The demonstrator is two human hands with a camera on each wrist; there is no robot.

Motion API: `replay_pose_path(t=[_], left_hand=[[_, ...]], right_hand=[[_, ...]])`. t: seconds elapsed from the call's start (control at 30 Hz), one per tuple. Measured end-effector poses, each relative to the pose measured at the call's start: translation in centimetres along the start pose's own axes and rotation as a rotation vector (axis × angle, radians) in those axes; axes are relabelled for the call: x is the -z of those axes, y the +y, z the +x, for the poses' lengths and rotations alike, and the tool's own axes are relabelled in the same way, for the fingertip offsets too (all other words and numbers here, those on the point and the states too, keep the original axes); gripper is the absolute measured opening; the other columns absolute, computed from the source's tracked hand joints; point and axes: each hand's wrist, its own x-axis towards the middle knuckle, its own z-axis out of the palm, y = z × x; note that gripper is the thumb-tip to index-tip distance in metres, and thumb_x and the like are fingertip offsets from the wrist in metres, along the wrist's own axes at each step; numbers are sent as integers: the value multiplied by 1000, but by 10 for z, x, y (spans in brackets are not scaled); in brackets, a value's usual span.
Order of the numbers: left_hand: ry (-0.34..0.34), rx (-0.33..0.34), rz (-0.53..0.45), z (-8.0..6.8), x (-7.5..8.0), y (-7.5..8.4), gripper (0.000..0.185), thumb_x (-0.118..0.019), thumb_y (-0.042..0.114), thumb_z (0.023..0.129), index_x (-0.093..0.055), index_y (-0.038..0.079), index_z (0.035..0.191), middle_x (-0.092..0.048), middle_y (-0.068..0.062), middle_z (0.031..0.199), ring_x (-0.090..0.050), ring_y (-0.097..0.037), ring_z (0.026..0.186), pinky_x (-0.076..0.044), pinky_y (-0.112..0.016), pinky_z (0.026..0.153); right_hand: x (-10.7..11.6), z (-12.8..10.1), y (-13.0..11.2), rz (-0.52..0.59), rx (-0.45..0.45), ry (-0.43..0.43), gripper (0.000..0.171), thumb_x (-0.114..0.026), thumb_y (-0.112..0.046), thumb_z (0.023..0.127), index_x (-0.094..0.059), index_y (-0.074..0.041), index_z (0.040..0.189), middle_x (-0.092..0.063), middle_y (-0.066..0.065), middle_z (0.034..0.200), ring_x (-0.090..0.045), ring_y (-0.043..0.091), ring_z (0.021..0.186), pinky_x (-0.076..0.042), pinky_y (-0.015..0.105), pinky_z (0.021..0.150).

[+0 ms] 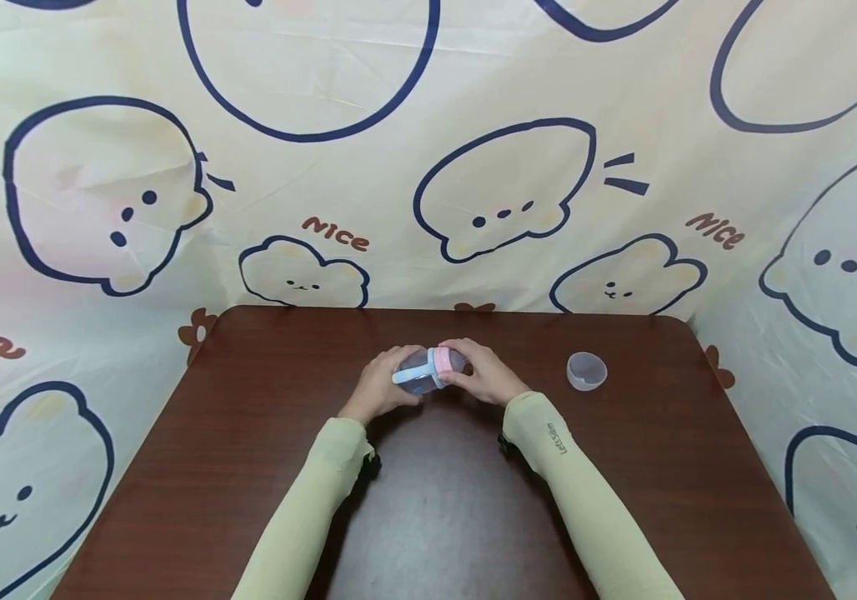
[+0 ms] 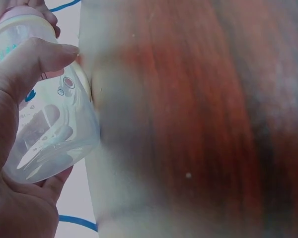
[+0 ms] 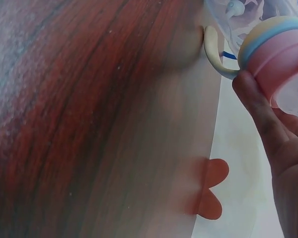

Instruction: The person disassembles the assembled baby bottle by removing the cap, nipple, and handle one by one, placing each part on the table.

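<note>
Both hands clasp one bottle [image 1: 428, 369] lying sideways: left hand [image 1: 378, 388] wraps its clear body, right hand [image 1: 487, 372] apparently pinches the pink collar [image 1: 441, 360] end.

I see two bare hands, left hand [image 1: 378, 390] and right hand [image 1: 487, 373], beyond snug pale yellow-green sleeves; the right sleeve [image 1: 582, 492] carries small dark lettering near its cuff.
</note>
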Motion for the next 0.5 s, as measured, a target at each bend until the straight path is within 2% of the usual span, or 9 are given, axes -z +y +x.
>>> replay_pose_path(t=[0.2,0.33,0.5], left_hand=[[-47,-43,27,4,-1,0,83,-100,15,63,-62,25,136,-67,-3,124,-60,-26,112,-50,-52,100],[-71,-66,34,4,0,-1,82,-100,16,63,-63,25,135,-67,-3,122,-60,-26,111,-50,-52,99],[-48,-95,22,5,2,-3,83,-100,12,61,-64,24,134,-67,-3,121,-60,-26,110,-50,-53,98]], right_hand=[[0,-7,4,-30,25,1,62,-81,-28,91,-53,-17,146,-59,6,135,-57,22,114,-52,43,101],[-2,-9,8,-12,20,-3,63,-83,-28,89,-54,-19,144,-59,4,135,-56,21,113,-53,40,98],[-3,-5,11,-6,41,16,65,-85,-31,87,-54,-22,143,-60,0,135,-56,20,116,-53,43,102]])
